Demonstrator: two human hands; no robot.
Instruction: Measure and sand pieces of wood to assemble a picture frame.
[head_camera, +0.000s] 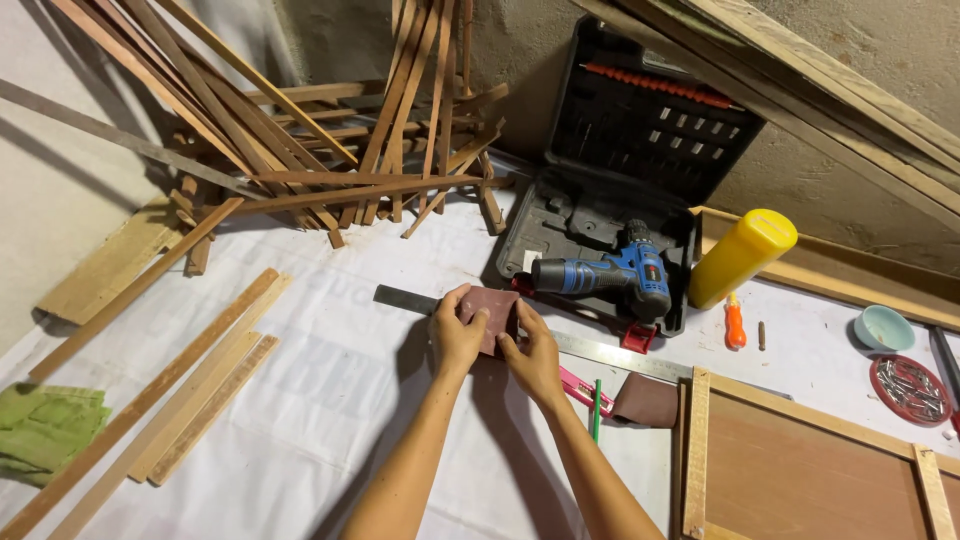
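Closest to the camera, both forearms reach forward over the white sheet, and the left hand and right hand meet on a small reddish-brown sheet of sandpaper, each pinching one side of it with thumb on top and fingers curled under the edge. The sandpaper sits just above the sheet, over a long steel ruler that runs out on both sides of the hands. To handle the piece well, I would judge that even pressure from both thumbs and edges kept lined up matter most, so that any crease comes out straight. Just right of the hands lie a pink knife, a green pencil and a second scrap of sandpaper, beside a wooden frame panel. Left of the arms, several pale wooden strips lie flat, with a green cloth near the edge. Farther off, a blue drill rests in its open black case, a yellow bottle leans alongside, and a heap of thin slats is stacked against the wall.
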